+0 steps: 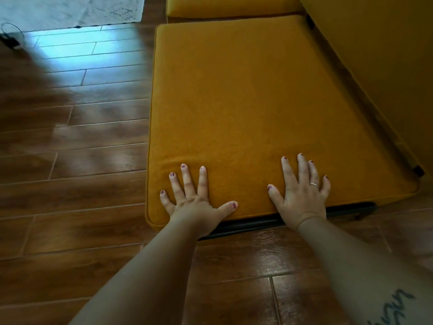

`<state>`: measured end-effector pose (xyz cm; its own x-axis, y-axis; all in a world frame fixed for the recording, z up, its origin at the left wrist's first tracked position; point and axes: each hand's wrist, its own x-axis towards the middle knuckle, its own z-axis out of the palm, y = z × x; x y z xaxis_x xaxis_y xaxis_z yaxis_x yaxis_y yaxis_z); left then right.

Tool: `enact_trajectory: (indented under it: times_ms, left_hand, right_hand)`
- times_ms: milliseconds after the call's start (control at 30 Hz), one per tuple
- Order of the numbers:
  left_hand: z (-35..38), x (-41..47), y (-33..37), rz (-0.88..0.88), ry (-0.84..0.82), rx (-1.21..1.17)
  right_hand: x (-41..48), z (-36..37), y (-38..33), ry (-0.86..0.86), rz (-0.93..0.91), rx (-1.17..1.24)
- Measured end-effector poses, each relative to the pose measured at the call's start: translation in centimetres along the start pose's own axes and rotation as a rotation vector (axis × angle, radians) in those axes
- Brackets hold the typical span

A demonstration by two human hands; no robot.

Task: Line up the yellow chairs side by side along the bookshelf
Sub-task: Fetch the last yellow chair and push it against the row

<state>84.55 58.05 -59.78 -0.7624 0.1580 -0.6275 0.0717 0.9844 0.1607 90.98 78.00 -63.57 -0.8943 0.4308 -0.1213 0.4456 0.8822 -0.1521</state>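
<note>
A yellow chair fills the middle of the view, its flat seat cushion (246, 109) on a black frame (253, 222). Its yellow backrest (379, 55) rises on the right. My left hand (194, 195) lies flat with spread fingers on the near left part of the seat. My right hand (302, 193), wearing a ring, presses flat on the near right part of the same seat. Just beyond this seat, a second yellow chair (232, 7) shows at the top edge, close against it. No bookshelf is in view.
Brown wooden plank floor (77, 160) spreads to the left and in front of the chair. A pale rug (70, 10) lies at the top left, with a dark cable or small object (10, 39) at the left edge.
</note>
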Motion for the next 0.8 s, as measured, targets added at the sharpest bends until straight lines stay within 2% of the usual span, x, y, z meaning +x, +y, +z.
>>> enact_trajectory:
  times_ms: [367, 533, 633, 700, 800]
  left_hand:
    - [-1.4, -0.8, -0.2, 0.045, -0.112, -0.031]
    - [-4.5, -3.0, -1.6, 0.096, -0.14, -0.095]
    - [-7.9, -5.1, -2.2, 0.108, -0.039, -0.142]
    - [-10.5, -6.8, -2.8, 0.147, 0.084, -0.145]
    - [-12.8, -9.1, -4.2, 0.162, 0.152, -0.16]
  right_hand:
    - [0.1, -3.0, -0.6, -0.269, 0.072, -0.032]
    - [-1.7, -6.3, -2.5, -0.507, 0.186, 0.122]
    - [-2.8, -8.4, -4.1, -0.58, 0.251, 0.301]
    - [-3.2, -10.3, -5.2, -0.574, 0.248, 0.37]
    - [-3.8, -12.4, -6.0, -0.572, 0.257, 0.436]
